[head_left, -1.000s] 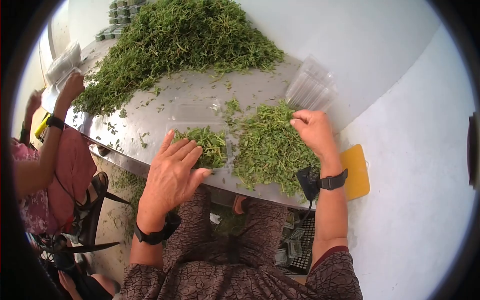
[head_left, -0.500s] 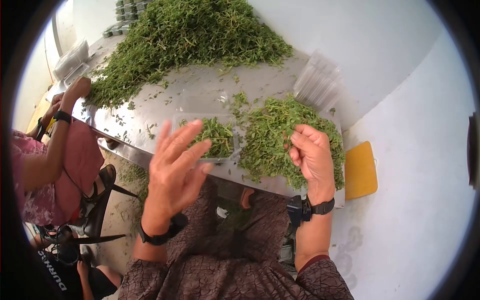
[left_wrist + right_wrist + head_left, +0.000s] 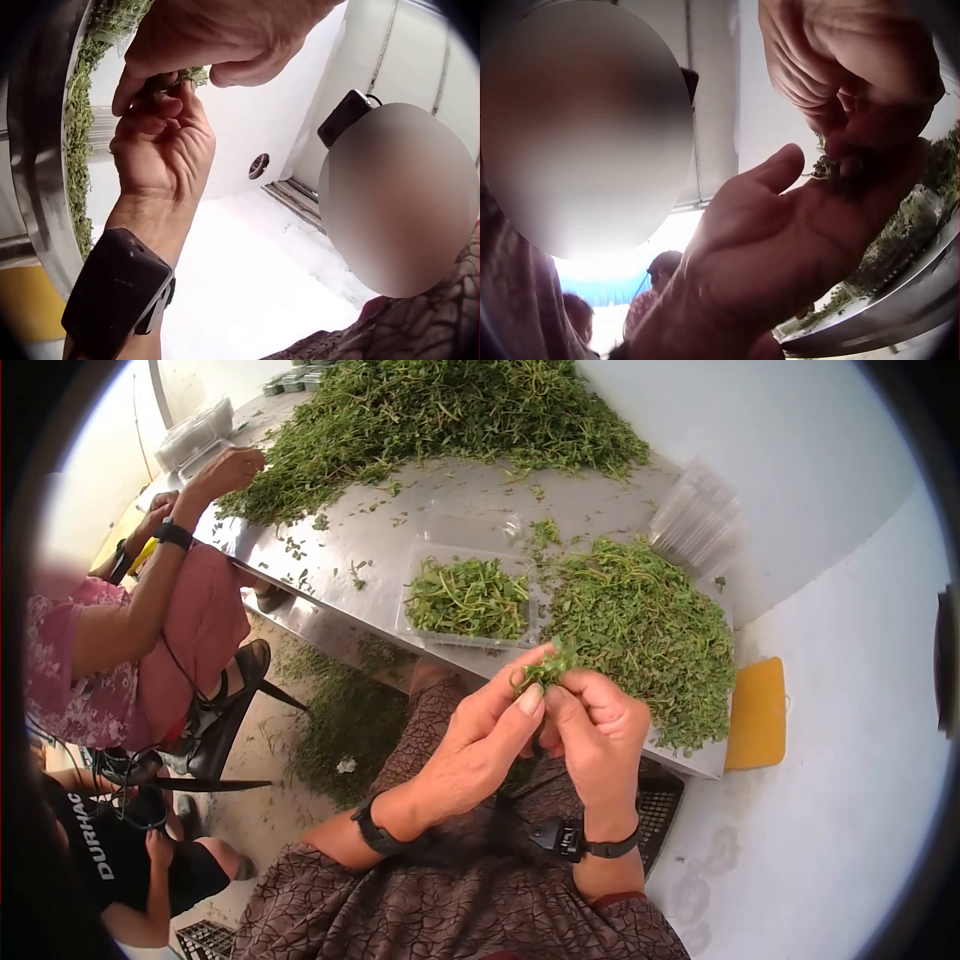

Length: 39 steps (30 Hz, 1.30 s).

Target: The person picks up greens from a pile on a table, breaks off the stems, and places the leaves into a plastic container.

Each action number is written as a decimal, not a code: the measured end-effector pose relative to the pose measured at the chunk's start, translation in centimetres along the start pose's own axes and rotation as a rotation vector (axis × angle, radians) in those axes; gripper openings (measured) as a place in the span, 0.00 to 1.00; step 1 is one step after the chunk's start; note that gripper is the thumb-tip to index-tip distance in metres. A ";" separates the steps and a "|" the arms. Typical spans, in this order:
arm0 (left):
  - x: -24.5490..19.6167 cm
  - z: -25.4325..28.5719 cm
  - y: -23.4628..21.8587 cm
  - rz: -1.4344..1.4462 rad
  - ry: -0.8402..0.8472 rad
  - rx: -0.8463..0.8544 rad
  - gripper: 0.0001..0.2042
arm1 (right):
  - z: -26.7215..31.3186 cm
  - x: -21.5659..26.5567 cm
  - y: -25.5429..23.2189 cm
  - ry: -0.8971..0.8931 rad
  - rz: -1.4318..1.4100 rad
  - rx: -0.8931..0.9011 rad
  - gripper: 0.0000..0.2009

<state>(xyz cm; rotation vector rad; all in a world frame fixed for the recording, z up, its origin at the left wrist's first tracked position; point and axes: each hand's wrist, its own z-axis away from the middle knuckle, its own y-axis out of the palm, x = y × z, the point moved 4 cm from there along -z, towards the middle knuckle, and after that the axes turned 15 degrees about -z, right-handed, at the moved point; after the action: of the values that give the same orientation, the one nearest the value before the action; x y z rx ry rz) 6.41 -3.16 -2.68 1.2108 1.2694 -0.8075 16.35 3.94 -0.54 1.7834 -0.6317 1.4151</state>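
A small sprig of leafy greens point(image 3: 550, 668) is up in front of the table edge. My left hand point(image 3: 470, 745) has it between thumb and index finger. From the other side my right hand point(image 3: 605, 735) pinches the same sprig, the two hands' fingertips nearly meeting. In the left wrist view, leaves point(image 3: 196, 76) poke out above the right fingertips. The right wrist view has the left palm point(image 3: 780, 232) turned up under the right hand. Beyond them, on the table, a clear plastic box point(image 3: 405, 622) with its lid folded back holds loose greens.
A small pile of greens point(image 3: 645, 635) lies right of the box, a much larger heap point(image 3: 460, 420) behind. Stacked clear boxes point(image 3: 700, 520) lean near the wall. A yellow board point(image 3: 757, 715) stands beside the table. Another person point(image 3: 140, 630) sits at the left.
My left hand has left the greens in the box and come back to the right hand. The right hand has carried its sprig from the small pile toward my body. Both hands now hold it.
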 end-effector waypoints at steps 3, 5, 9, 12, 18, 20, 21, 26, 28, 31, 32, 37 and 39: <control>0.3 0.0 0.4 0.059 -0.028 0.018 0.22 | 0.7 0.8 1.3 -0.457 0.428 -0.024 0.08; 0.8 -0.1 0.1 0.097 0.036 0.007 0.18 | 1.2 0.5 2.1 -0.527 0.524 -0.024 0.09; 0.6 0.1 -0.5 0.068 0.085 -0.010 0.16 | 1.9 0.9 2.9 -0.652 0.650 0.019 0.09; -0.4 0.2 -1.8 -0.047 0.149 -0.086 0.15 | 2.5 1.3 2.6 -0.657 0.544 0.025 0.11; -4.3 0.3 -5.8 -0.442 0.238 -0.328 0.14 | 2.6 0.4 -0.8 -0.515 0.445 -0.044 0.11; -5.6 -0.3 -6.4 -0.545 0.262 -0.369 0.14 | 2.6 -0.5 -1.7 -0.439 0.457 -0.022 0.09; -6.2 -0.5 -6.7 -0.705 0.308 -0.408 0.13 | 2.5 -0.9 -1.8 -0.439 0.427 -0.025 0.07; -6.8 -3.0 -7.6 -1.193 0.560 -0.503 0.09 | 2.5 -1.7 -2.3 -0.385 0.413 0.013 0.06; -7.4 -3.6 -8.0 -1.265 0.575 -0.488 0.09 | 2.5 -2.0 -2.6 -0.366 0.406 0.018 0.06; -7.6 -4.3 -8.9 -1.362 0.584 -0.468 0.09 | 2.6 -2.4 -3.6 -0.332 0.444 -0.012 0.05; -7.6 -4.5 -9.2 -1.391 0.579 -0.467 0.09 | 2.6 -2.5 -3.8 -0.333 0.439 -0.007 0.05; -7.1 -5.3 -9.9 -1.127 0.455 -0.391 0.08 | 2.4 -3.3 -4.4 -0.286 0.440 -0.001 0.05; -6.8 -5.2 -9.8 -0.619 0.301 -0.268 0.12 | 2.2 -3.5 -4.5 -0.262 0.433 0.006 0.04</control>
<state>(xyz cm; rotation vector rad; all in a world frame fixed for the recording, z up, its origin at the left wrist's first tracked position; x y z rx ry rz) -5.47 -1.54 2.41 0.7377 1.9819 -0.8696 20.20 4.54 -5.27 1.9299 -1.2107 1.4644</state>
